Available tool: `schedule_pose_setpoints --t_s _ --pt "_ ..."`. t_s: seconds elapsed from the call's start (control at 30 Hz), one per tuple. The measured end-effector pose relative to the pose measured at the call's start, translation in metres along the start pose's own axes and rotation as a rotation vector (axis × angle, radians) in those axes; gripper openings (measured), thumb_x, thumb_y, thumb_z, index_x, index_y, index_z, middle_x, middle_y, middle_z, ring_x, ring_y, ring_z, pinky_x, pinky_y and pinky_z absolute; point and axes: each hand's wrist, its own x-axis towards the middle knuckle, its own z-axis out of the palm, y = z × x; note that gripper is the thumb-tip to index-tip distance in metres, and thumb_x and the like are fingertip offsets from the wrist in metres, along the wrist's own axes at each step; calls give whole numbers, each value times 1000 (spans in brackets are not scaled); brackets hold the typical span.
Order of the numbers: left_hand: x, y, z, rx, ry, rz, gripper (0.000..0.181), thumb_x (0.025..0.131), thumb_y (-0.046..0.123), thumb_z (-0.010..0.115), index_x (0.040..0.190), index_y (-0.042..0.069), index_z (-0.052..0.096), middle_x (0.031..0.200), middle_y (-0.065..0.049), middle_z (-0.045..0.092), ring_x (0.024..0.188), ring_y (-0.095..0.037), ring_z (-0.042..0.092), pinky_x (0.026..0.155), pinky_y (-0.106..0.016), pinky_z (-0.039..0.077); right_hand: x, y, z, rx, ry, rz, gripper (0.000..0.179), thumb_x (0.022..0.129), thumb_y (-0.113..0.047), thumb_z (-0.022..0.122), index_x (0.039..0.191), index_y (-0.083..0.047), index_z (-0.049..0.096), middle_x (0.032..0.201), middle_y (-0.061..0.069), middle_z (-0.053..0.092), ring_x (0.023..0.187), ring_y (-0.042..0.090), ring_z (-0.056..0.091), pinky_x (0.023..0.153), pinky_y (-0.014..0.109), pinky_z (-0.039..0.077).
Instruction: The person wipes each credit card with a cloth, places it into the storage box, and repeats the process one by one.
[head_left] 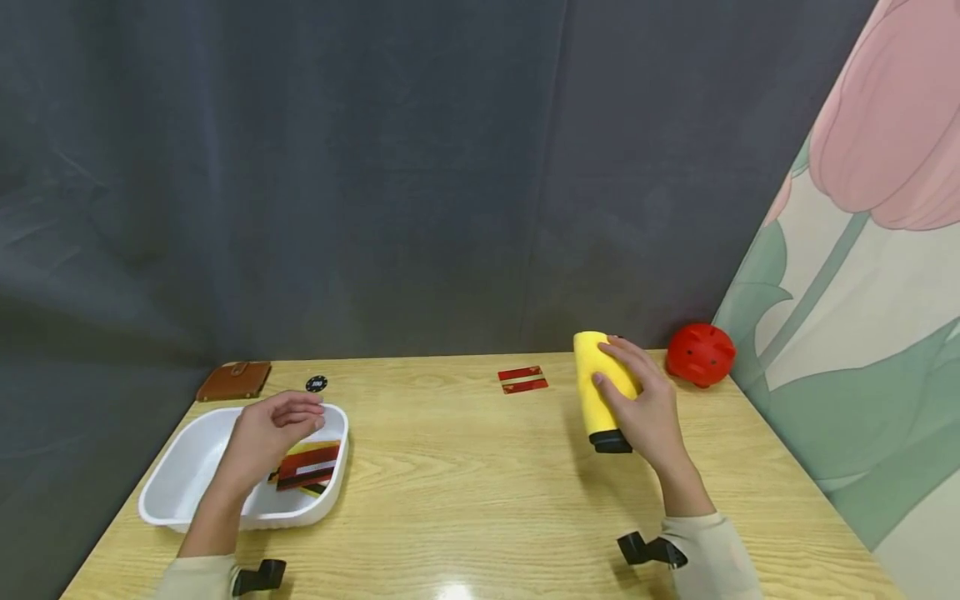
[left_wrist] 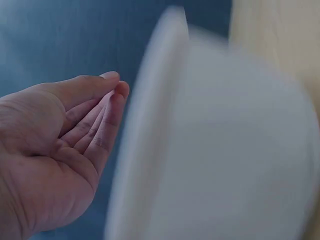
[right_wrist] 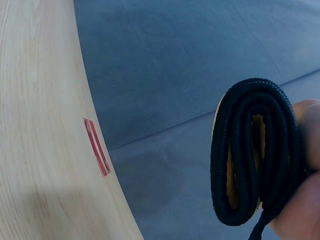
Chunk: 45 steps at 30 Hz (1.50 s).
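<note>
My right hand (head_left: 648,408) grips a rolled yellow cloth (head_left: 596,383) with black edging, raised above the right side of the table. Its coiled black end (right_wrist: 240,150) fills the right part of the right wrist view, with fingertips behind it. Over a white plastic basin (head_left: 180,467) at the left, my left hand (head_left: 262,442) hovers with nothing in its grasp. In the left wrist view that hand's fingers (left_wrist: 102,125) bend loosely, the thumb tip close to the index tip. Several red and yellow cards (head_left: 306,467) lie in the basin, partly hidden by the left hand.
On the wooden table (head_left: 450,467), a red card with a light stripe (head_left: 522,380) lies near the back edge. A red piggy bank (head_left: 701,355) stands at the back right. A brown wallet (head_left: 234,382) and a black chip (head_left: 317,383) lie behind the basin. Dark curtain (head_left: 375,183) hangs behind.
</note>
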Motion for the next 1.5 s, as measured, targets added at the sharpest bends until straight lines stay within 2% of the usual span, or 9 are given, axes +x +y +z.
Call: schedule_pose_setpoints --t_s 0.2,0.33,0.5,0.63,0.77,0.87,0.97,1.2,1.5 --pt "26 43 53 -80 -107 61 32 95 16 76 125 7 70 117 -13 74 99 -9 73 84 -18 59 -2 -4 -1 22 5 23 42 94 -10 75 135 -18 69 150 4 58 133 21 53 91 5 39" --pt "48 53 96 -160 -197 69 30 94 13 77 123 9 71 116 -12 74 101 -18 73 84 -22 60 -3 -8 -2 23 3 41 42 95 -11 75 136 -19 69 151 3 58 129 5 51 91 6 41" --pt "74 50 147 -229 -256 34 28 93 9 77 121 9 73 118 -13 74 101 -17 72 87 -27 62 -3 -10 -4 29 10 39 41 95 -11 75 135 -18 69 150 4 58 124 -10 46 91 7 41" --pt "95 39 181 -280 -254 6 32 93 5 75 125 3 70 125 -22 69 102 -17 71 88 -29 62 -3 -10 -5 44 24 39 41 94 -9 75 134 -17 70 149 3 59 125 -10 46 91 6 41" --pt "110 28 205 -314 -220 -43 41 92 5 77 131 -2 67 128 -24 67 106 -22 69 91 -32 61 -5 -11 -4 57 13 50 41 95 -10 75 135 -18 69 150 2 58 125 -8 47 90 5 43" --pt "118 21 219 -291 -215 -54 47 90 7 79 135 -1 65 129 -20 68 113 -26 67 97 -36 59 -7 -11 -3 60 7 56 41 94 -10 75 135 -18 69 150 2 58 125 -7 48 90 5 43" --pt "124 18 228 -228 -234 -31 53 90 11 81 138 0 63 130 -17 67 118 -30 64 103 -42 56 -8 -12 -2 67 10 55 41 94 -10 75 134 -18 70 149 2 58 124 -6 48 89 5 43" --pt "134 21 234 -85 -260 -15 63 85 20 86 141 4 61 137 -12 63 123 -29 58 108 -46 51 -5 -15 -4 72 16 43 41 94 -9 76 133 -17 70 149 2 59 127 -3 49 91 6 43" --pt "134 31 238 89 -278 -10 47 86 22 86 128 6 71 122 -11 61 111 -26 56 102 -44 52 -8 -18 -6 81 5 56 41 94 -8 75 133 -16 70 149 2 59 128 -1 49 92 5 43"
